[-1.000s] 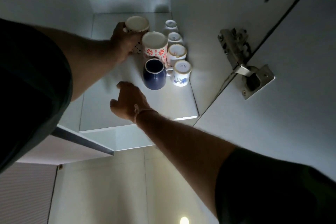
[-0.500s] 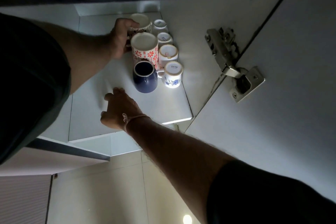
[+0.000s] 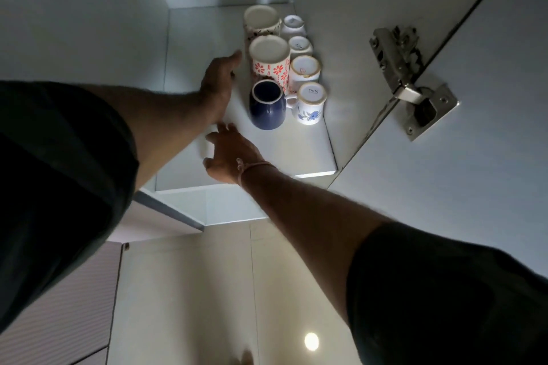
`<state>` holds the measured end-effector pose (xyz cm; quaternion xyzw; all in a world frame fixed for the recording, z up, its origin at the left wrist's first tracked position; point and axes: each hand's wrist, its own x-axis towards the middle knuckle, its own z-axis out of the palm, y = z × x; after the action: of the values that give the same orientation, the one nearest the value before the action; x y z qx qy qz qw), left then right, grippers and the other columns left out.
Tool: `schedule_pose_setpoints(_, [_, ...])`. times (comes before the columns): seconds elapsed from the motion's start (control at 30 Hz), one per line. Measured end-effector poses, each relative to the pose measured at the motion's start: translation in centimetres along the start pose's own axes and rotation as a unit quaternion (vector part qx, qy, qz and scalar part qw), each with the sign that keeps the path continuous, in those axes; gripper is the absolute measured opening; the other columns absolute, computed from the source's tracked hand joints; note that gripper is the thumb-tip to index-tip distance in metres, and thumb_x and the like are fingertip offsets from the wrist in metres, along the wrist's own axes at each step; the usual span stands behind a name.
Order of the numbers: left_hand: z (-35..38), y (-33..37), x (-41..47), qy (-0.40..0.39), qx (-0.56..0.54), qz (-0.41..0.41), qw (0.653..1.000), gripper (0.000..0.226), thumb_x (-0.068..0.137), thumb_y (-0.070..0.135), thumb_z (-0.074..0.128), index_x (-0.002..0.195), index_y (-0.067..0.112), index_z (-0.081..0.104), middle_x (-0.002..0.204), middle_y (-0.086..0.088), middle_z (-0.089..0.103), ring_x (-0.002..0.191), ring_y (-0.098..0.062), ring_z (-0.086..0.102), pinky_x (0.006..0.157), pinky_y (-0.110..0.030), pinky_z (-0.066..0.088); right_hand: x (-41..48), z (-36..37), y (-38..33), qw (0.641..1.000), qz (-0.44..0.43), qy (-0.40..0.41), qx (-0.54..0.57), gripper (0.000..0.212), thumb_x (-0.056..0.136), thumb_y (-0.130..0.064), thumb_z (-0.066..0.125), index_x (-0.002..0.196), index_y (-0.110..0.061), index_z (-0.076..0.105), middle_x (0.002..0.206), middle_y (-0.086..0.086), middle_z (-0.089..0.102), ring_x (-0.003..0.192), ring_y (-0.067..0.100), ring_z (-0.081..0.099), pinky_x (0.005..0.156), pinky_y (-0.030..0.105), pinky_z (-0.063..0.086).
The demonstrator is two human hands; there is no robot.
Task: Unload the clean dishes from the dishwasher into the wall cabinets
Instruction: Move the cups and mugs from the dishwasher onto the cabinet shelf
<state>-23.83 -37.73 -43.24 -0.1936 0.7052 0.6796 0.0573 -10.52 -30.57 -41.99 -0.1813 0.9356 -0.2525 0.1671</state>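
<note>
I look up into a white wall cabinet with a shelf (image 3: 201,38). Several mugs stand in two rows on its right side: a white mug (image 3: 262,21) at the back, a red-flowered mug (image 3: 271,61), a dark blue mug (image 3: 267,105), and a small blue-flowered mug (image 3: 310,107) with three small white cups behind it. My left hand (image 3: 219,83) is open, fingers stretched out, just left of the red-flowered mug and holding nothing. My right hand (image 3: 229,154) is open at the shelf's front edge, below the blue mug, with a string band at the wrist.
The open cabinet door (image 3: 474,127) hangs to the right, with a metal hinge (image 3: 409,80) on it. The left half of the shelf is bare. A ceiling light (image 3: 311,341) glows below in the view.
My left hand has let go of the white mug at the back of the row and drawn back toward me. My right hand stays at the shelf edge.
</note>
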Motion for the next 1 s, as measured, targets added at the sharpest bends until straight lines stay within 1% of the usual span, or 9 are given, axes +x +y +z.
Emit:
schedule_pose_setpoints(0.13, [-1.9, -1.4, -3.5, 0.04, 0.045, -0.005, 0.998, 0.085, 0.06, 0.076, 0.058, 0.128, 0.025, 0.058, 0.137, -0.001, 0.058, 0.126, -0.019, 0.053, 0.111, -0.038, 0.037, -2.5, 0.0, 0.1, 0.999, -0.001, -0.029, -0.013, 0.063, 0.091, -0.028, 0.057, 0.149, -0.019, 0.037, 0.161, -0.001, 0.021, 0.15, 0.023, 0.011, 0.117, 0.039, 0.026])
schedule_pose_setpoints(0.27, [-2.8, -3.4, -9.3, 0.063, -0.015, -0.036, 0.997, 0.076, 0.052, 0.072, 0.063, 0.11, 0.022, 0.063, 0.122, -0.006, 0.064, 0.111, -0.019, 0.057, 0.097, -0.032, 0.04, -6.8, -1.1, 0.5, 0.997, 0.012, -0.065, -0.04, 0.057, 0.094, -0.031, 0.055, 0.147, -0.018, 0.04, 0.157, 0.001, 0.03, 0.147, 0.023, 0.02, 0.115, 0.036, 0.027])
schedule_pose_setpoints(0.37, [-2.5, -4.0, -14.9, 0.05, -0.02, -0.067, 0.996, 0.073, 0.056, 0.072, 0.06, 0.114, 0.029, 0.06, 0.127, 0.005, 0.061, 0.118, -0.016, 0.054, 0.097, -0.032, 0.037, -10.7, -2.7, 1.0, 0.992, 0.03, -0.104, -0.061, 0.056, 0.095, -0.034, 0.053, 0.146, -0.017, 0.039, 0.152, 0.006, 0.036, 0.14, 0.026, 0.035, 0.112, 0.037, 0.033])
schedule_pose_setpoints(0.53, [0.4, -3.7, -24.5, 0.053, -0.065, -0.155, 0.984, 0.054, 0.082, 0.062, 0.058, 0.122, 0.025, 0.057, 0.123, 0.001, 0.059, 0.114, -0.022, 0.054, 0.098, -0.038, 0.037, -16.6, -6.9, 1.8, 0.987, 0.074, -0.103, -0.102, 0.06, 0.096, -0.037, 0.05, 0.149, -0.018, 0.032, 0.162, 0.007, 0.016, 0.143, 0.03, 0.032, 0.113, 0.043, 0.034])
schedule_pose_setpoints(0.63, [3.6, -2.8, -31.7, 0.052, -0.14, -0.238, 0.96, 0.04, 0.095, 0.055, 0.05, 0.118, 0.023, 0.057, 0.12, -0.001, 0.054, 0.11, -0.024, 0.054, 0.098, -0.04, 0.038, -20.4, -10.1, 0.9, 0.984, 0.085, -0.092, -0.123, 0.059, 0.096, -0.035, 0.05, 0.149, -0.016, 0.032, 0.162, 0.007, 0.016, 0.141, 0.031, 0.034, 0.11, 0.043, 0.037])
schedule_pose_setpoints(0.77, [8.9, -1.5, -43.0, -0.013, -0.216, -0.331, 0.919, 0.075, 0.079, 0.069, 0.051, 0.138, 0.024, 0.048, 0.14, -0.005, 0.049, 0.118, -0.028, 0.051, 0.094, -0.041, 0.042, -26.0, -15.1, -2.0, 0.985, 0.081, -0.057, -0.138, 0.057, 0.094, -0.026, 0.05, 0.147, -0.016, 0.035, 0.162, 0.006, 0.02, 0.139, 0.029, 0.037, 0.11, 0.039, 0.038])
schedule_pose_setpoints(0.83, [11.6, -1.0, -47.9, -0.046, -0.229, -0.379, 0.895, 0.069, 0.085, 0.064, 0.054, 0.139, 0.023, 0.046, 0.142, -0.007, 0.046, 0.118, -0.031, 0.05, 0.09, -0.042, 0.044, -29.0, -18.1, -3.7, 0.984, 0.044, -0.029, -0.172, 0.055, 0.093, -0.024, 0.05, 0.146, -0.015, 0.038, 0.16, 0.006, 0.025, 0.135, 0.03, 0.042, 0.107, 0.038, 0.038])
schedule_pose_setpoints(0.93, [14.9, -1.2, -54.4, -0.073, -0.26, -0.437, 0.858, 0.056, 0.093, 0.051, 0.056, 0.138, 0.02, 0.046, 0.118, -0.006, 0.054, 0.098, -0.029, 0.054, 0.085, -0.046, 0.049, -33.4, -22.8, -5.9, 0.962, -0.041, 0.011, -0.269, 0.049, 0.091, -0.023, 0.049, 0.139, -0.012, 0.047, 0.154, 0.01, 0.036, 0.132, 0.031, 0.043, 0.112, 0.041, 0.031])
schedule_pose_setpoints(1.0, [16.7, -1.5, -57.2, -0.107, -0.306, -0.413, 0.851, 0.061, 0.085, 0.049, 0.065, 0.135, 0.018, 0.05, 0.122, -0.008, 0.058, 0.105, -0.029, 0.06, 0.086, -0.049, 0.056, -36.3, -25.7, -6.7, 0.941, -0.077, 0.038, -0.328, 0.044, 0.089, -0.021, 0.049, 0.131, -0.01, 0.055, 0.146, 0.014, 0.046, 0.131, 0.032, 0.043, 0.116, 0.047, 0.025])
